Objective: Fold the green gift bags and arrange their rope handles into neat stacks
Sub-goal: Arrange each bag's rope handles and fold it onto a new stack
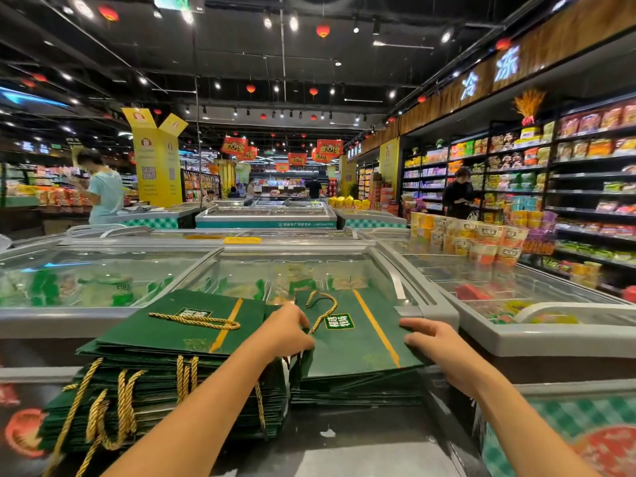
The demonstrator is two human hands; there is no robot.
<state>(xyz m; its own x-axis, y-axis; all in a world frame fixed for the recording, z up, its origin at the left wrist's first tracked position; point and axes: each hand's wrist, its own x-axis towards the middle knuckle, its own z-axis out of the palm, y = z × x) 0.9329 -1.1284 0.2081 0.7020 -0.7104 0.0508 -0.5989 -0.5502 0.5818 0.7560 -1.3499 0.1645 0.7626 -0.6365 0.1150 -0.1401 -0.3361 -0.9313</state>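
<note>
Left stack (165,373): taller pile of folded green gift bags; gold rope handles (124,401) are hung down its front.
Right stack (358,390): lower pile, set just beside it.
Top bag (354,346): left edge is gripped by the left hand (287,330); right edge is touched by the straight fingers of the right hand (433,342).
Looped handle (323,306): laid on the top bag.
Chest freezer (103,318): seen behind the 2 stacks.

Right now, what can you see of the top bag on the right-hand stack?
The top bag looks like dark green paper, folded flat, lying on the right stack. A gold stripe crosses it, and a white-framed label sits near its left. Its gold rope handle loops loose on top. The left hand curls over its left edge, and the right hand touches its right edge.
</note>
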